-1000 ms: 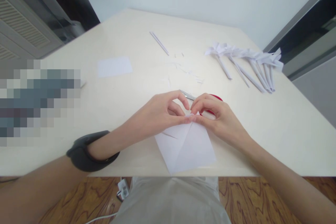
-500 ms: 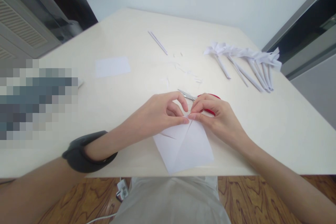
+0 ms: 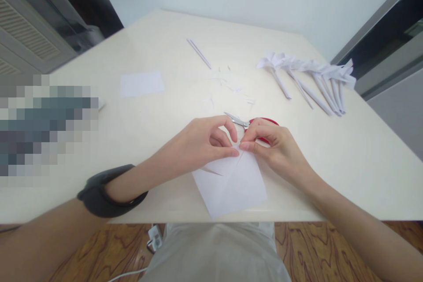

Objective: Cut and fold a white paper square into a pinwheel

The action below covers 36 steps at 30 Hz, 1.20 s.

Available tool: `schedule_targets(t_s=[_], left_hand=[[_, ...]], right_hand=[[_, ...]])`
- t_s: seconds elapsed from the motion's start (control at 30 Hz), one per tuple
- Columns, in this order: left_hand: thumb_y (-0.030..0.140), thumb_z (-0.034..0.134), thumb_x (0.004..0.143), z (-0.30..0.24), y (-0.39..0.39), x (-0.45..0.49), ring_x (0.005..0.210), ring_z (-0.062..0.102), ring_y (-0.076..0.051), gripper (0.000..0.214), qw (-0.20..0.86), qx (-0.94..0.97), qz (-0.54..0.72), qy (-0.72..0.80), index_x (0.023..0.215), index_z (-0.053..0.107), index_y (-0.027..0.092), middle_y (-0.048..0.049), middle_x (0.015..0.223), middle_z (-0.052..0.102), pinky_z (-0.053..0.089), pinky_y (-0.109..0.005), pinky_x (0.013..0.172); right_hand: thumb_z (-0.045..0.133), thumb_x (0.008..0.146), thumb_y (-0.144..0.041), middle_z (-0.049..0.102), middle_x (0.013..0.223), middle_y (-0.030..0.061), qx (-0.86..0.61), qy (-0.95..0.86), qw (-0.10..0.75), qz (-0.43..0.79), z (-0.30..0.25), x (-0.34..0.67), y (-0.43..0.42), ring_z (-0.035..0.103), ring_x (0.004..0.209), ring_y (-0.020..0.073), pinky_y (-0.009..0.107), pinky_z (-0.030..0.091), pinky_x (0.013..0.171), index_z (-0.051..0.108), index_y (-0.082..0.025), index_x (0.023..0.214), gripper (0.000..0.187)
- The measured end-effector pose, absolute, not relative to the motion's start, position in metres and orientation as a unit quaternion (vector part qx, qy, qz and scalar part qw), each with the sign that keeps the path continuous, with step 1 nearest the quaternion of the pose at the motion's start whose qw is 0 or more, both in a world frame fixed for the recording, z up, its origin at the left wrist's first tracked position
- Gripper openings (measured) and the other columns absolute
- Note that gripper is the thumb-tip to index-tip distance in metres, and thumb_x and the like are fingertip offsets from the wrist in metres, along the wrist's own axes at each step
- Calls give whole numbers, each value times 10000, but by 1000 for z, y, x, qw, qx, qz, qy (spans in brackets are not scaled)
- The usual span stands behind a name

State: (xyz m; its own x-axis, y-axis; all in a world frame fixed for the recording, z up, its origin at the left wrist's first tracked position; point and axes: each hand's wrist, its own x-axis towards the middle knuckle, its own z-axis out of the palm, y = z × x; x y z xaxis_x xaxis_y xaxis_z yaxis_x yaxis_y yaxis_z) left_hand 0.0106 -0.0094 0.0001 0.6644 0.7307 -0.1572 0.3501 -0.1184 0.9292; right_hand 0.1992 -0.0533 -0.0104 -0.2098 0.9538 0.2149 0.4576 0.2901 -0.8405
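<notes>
A square sheet of white paper (image 3: 236, 191) with slits and diagonal creases lies at the table's front edge, one corner pointing toward me. My left hand (image 3: 211, 141) pinches the far part of the sheet between thumb and fingers, its index finger arched above. Close beside it, my right hand (image 3: 267, 143) pinches the same far corner with thumb and index finger. The exact spot gripped is partly hidden by the fingertips. Scissors (image 3: 238, 120) with red handles lie just behind my right hand, which covers part of the handles.
Several white paper pinwheels (image 3: 310, 68) on rolled paper sticks lie at the right. Thin paper rolls (image 3: 199, 53) and small paper scraps (image 3: 238, 90) are behind my hands. A white paper rectangle (image 3: 142, 84) lies at the left. A blurred-out object (image 3: 42, 125) is farther left.
Little differs. My right hand's fingertips have shifted very slightly to the right, and the sheet's near right edge has moved a touch left. Both hands keep their pinch.
</notes>
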Motion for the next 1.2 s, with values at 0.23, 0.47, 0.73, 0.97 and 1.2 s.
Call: schedule_targets(t_s=[0.23,0.47,0.73,0.97,1.2], left_hand=[[262,652,728,0,-9,9,593,587,-106,139,535,735,181,376,775,526,225,60,623,646,391,-165,496],[256,621,756,-2,-8,10,590,568,-98,107,550,727,177,370,778,520,228,58,640,640,391,-166,498],[234,636,745,0,-8,10,586,560,-76,123,539,735,178,372,766,515,223,74,610,633,386,-142,505],[256,636,740,-1,-7,10,553,537,-88,129,539,736,170,373,773,516,222,61,612,633,359,-158,463],[265,640,713,6,-8,12,570,574,-118,138,550,722,174,383,754,518,215,42,612,631,383,-175,465]], right_hand=[[591,840,-199,633,839,21,-491,-683,397,367,-7,202,-51,571,819,129,265,424,718,682,-178,756,126],[641,804,-241,593,843,17,-499,-719,354,329,-11,200,-52,555,782,136,279,437,687,636,-178,730,97],[645,795,-152,565,754,-5,-507,-722,372,290,-11,200,-54,543,751,123,265,416,685,652,-177,693,105],[631,800,-129,573,757,1,-503,-720,388,279,-13,198,-54,551,759,130,269,422,699,673,-176,716,105],[579,840,-139,570,757,1,-503,-722,370,298,-11,201,-54,546,755,130,270,417,684,675,-190,744,145]])
